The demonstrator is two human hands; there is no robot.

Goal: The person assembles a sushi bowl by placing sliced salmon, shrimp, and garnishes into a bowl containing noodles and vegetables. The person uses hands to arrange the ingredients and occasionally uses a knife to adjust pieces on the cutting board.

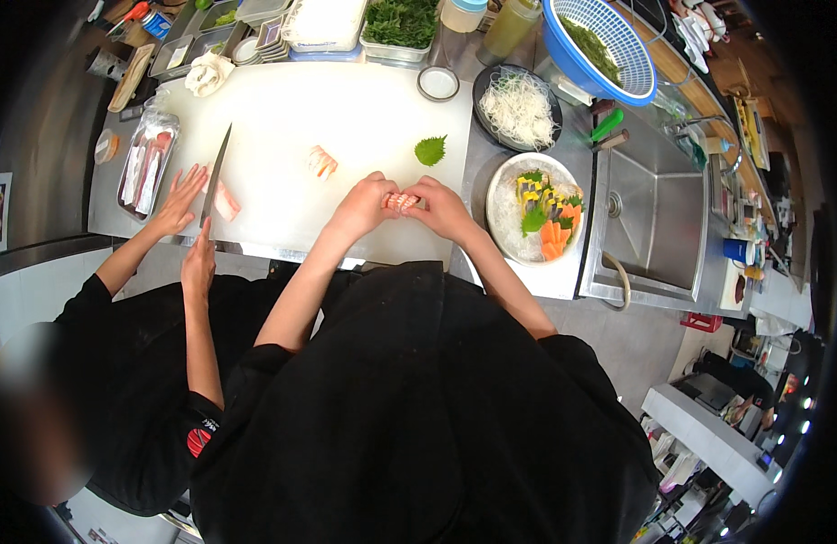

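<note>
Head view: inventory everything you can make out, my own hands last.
cutting board: 1, white, centre
leaf: 1, green, right part of board
sliced piece: 1, pink-orange, mid-board
block: 1, pink, beside knife
knife: 1, grey, in co-worker's hand
crumpled cloth: 1, white, board's upper left
small dish: 1, white, board's upper right
bowl: 1, black, right of board
round plate: 1, white, below bowl
basket: 1, blue, top right
sink: 1, grey, right
other items: many, mixed, around edges
striped piece: 1, pink-white, between hands
left hand: 1, bare, over board
right hand: 1, bare, beside it
</note>
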